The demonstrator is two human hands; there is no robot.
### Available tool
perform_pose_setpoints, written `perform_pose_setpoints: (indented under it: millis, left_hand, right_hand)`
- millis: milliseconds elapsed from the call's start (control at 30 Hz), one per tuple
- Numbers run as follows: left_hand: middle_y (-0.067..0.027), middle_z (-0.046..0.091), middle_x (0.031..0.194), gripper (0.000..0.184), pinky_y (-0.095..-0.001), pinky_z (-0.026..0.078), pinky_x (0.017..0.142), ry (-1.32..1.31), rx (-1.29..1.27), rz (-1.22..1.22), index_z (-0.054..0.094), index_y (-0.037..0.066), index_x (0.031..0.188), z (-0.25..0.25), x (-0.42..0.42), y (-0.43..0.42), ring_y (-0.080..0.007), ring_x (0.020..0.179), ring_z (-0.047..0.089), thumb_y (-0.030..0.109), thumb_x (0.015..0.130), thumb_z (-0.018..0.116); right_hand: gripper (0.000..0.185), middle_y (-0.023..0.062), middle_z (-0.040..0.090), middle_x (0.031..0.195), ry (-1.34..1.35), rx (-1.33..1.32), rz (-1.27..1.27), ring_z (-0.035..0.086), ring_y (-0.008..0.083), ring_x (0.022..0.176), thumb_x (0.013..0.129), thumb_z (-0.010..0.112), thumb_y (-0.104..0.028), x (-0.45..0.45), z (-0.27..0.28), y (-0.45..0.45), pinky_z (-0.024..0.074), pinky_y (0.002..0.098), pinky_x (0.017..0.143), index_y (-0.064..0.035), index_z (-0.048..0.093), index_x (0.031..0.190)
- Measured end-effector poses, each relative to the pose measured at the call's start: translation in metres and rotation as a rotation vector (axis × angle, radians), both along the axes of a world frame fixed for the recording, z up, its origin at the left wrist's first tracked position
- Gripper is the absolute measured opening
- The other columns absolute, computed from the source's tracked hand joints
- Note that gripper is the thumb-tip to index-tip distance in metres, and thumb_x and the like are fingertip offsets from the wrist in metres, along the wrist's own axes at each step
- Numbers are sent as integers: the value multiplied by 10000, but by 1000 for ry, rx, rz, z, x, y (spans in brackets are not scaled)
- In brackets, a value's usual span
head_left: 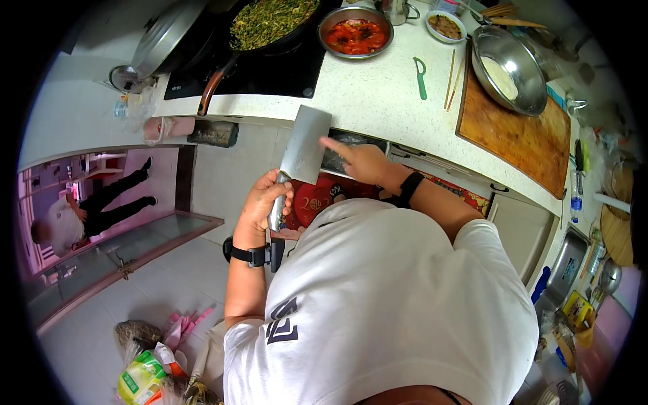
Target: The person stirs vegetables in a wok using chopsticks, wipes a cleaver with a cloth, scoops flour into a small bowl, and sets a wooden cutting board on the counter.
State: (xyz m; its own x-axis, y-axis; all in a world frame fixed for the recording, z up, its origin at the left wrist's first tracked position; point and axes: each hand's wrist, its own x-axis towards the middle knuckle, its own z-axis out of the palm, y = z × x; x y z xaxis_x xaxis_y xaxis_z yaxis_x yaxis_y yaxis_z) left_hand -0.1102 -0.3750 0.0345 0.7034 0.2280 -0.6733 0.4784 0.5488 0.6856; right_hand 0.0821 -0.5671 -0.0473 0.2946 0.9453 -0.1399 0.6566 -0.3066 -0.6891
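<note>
My left hand (261, 202) is closed around the metal handle of a cleaver (305, 145), its broad blade pointing up toward the counter edge. My right hand (364, 163) has the index finger stretched toward the blade's right edge, with the other fingers partly curled. Whether the fingertip touches the steel, I cannot tell. Nothing shows in that hand. Behind the blade and the right hand, a drawer (335, 162) under the counter stands pulled out, with clear plastic inside partly hidden.
On the counter (385, 88) are a green peeler (420, 77), chopsticks (452, 81), a bowl of red food (356, 37) and a cutting board (520, 142) bearing a steel bowl (533, 84). A pan (273, 27) sits on the cooktop. Another person (88, 209) is beyond the doorway.
</note>
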Motion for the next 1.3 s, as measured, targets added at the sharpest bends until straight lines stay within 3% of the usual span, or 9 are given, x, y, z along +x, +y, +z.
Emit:
perform_pose_setpoints:
  millis: [100, 300, 633, 867, 1067, 1167, 1233, 1267, 1300]
  left_hand:
    - [-33, 580, 741, 157, -223, 460, 435, 53, 23, -26, 549, 61, 1025, -3, -7, 1, -99, 556, 543, 49, 878, 603]
    - [-35, 589, 725, 136, -234, 455, 432, 110, 21, -93, 566, 59, 1000, -5, -1, 3, -106, 543, 550, 49, 871, 611]
    - [-31, 603, 710, 129, -224, 453, 437, 150, 61, -192, 580, 64, 998, 2, -3, 5, -100, 536, 562, 62, 875, 618]
    - [-27, 593, 703, 134, -221, 447, 431, 167, 11, -141, 580, 67, 996, -3, 3, 7, -97, 544, 560, 67, 867, 621]
    - [-25, 591, 709, 134, -216, 445, 432, 170, 46, -170, 575, 63, 981, 4, 2, 7, -91, 544, 557, 48, 853, 608]
    - [-18, 589, 711, 204, -226, 451, 446, 166, 195, -229, 583, 55, 1050, 4, -1, 2, -89, 544, 557, 37, 848, 597]
    - [-2, 592, 733, 293, -236, 446, 450, 103, 675, -413, 595, 65, 1141, 10, -1, -6, -83, 537, 550, 36, 850, 590]
    - [-46, 641, 801, 385, -301, 491, 531, 100, 953, -541, 601, 89, 1206, 5, -4, -5, -168, 617, 615, 33, 826, 611]
    - [-46, 641, 801, 385, -301, 491, 531, 97, 943, -543, 601, 89, 1206, 3, -3, -8, -168, 617, 615, 33, 826, 611]
  right_hand:
    - [749, 175, 651, 746, -13, -20, -167, 643, 341, 658, 813, 528, -42, 4, -18, -9, 491, 439, 591, -230, 307, 1503]
    - [740, 159, 656, 748, -86, 210, 189, 647, 327, 660, 814, 531, -23, -18, 17, 10, 502, 426, 591, -244, 339, 1493]
    - [696, 166, 662, 764, -151, -204, -131, 666, 336, 713, 828, 522, -38, 12, -9, 1, 503, 437, 623, -177, 334, 1484]
    - [794, 151, 634, 729, -29, 110, 314, 633, 331, 651, 783, 558, -28, -26, 9, 1, 496, 438, 606, -268, 326, 1503]
    - [777, 142, 665, 779, -91, -149, 8, 644, 346, 684, 818, 548, -64, 2, -34, -3, 497, 450, 619, -247, 272, 1520]
    - [771, 164, 674, 818, -135, -260, -82, 652, 351, 711, 821, 557, -92, 16, -48, -22, 498, 463, 630, -217, 262, 1522]
    - [775, 189, 672, 845, -99, -260, -163, 653, 359, 755, 805, 573, -118, 27, -55, -34, 502, 473, 670, -179, 270, 1516]
    - [770, 204, 671, 859, -57, -198, -339, 650, 370, 778, 805, 569, -120, 33, -59, -41, 502, 476, 698, -171, 271, 1514]
    - [765, 219, 670, 874, -16, -135, -514, 647, 381, 800, 806, 565, -122, 38, -64, -46, 502, 479, 726, -162, 272, 1512]
